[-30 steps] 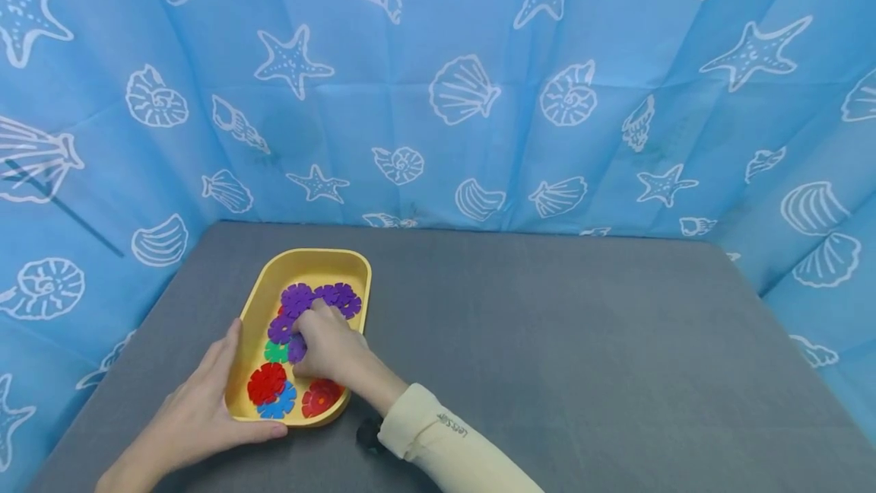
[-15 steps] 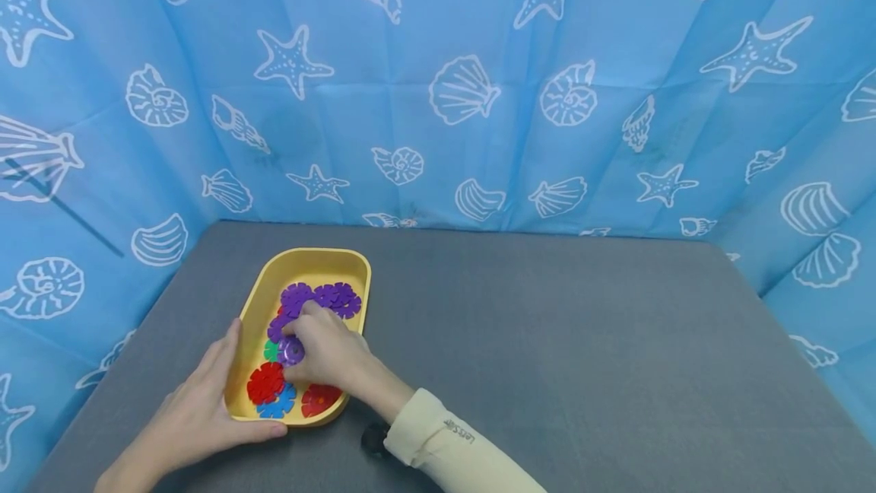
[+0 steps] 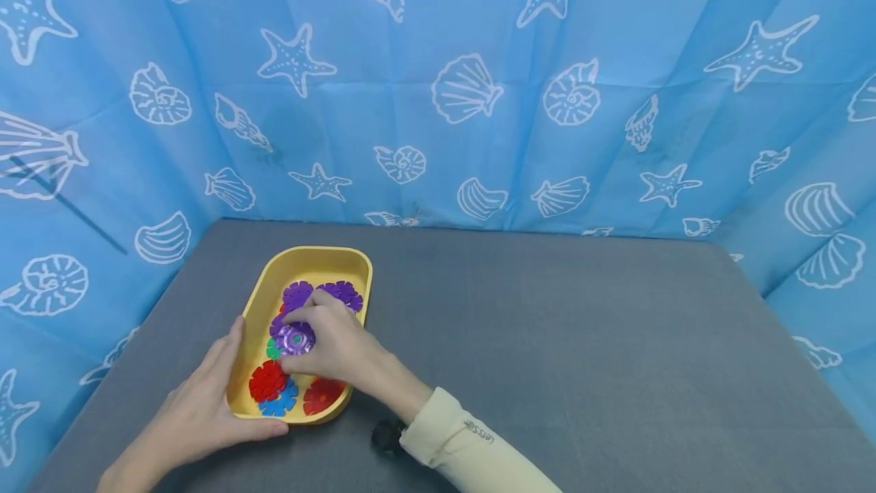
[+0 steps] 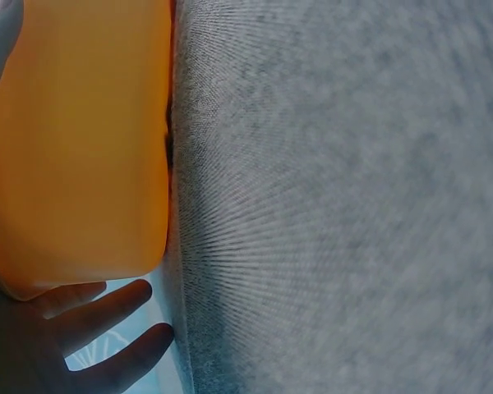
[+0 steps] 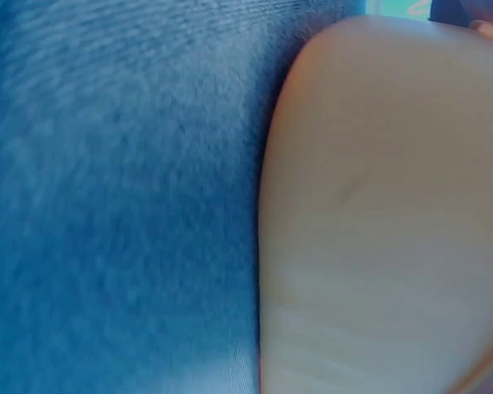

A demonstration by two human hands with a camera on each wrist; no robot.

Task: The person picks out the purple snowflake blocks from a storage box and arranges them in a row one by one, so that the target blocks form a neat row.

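A yellow plastic tray (image 3: pixel 258 291) stands on the left part of the table in the head view, with purple, red, blue and green flower-shaped discs inside. Between thumb and fingers, my right hand (image 3: pixel 335 345) pinches a shiny purple disc (image 3: pixel 296 340) over the tray. My left hand (image 3: pixel 198 409) rests against the tray's left wall and near corner, its fingers straight and apart in the left wrist view, where the tray wall (image 4: pixel 82 139) looks orange. Red discs (image 3: pixel 268 381) overlap a blue disc (image 3: pixel 282 402). Part of a green disc (image 3: pixel 272 348) shows below the purple ones.
Grey cloth covers the table (image 3: pixel 547 341), which stretches to the right of the tray. A blue curtain (image 3: pixel 438 135) with white shells and starfish hangs behind and beside it. A dark round object (image 3: pixel 387 437) sits by the right sleeve.
My right hand has pinched the purple disc and turned it face up, shifting slightly within the tray. The left hand and the tray have stayed in place.
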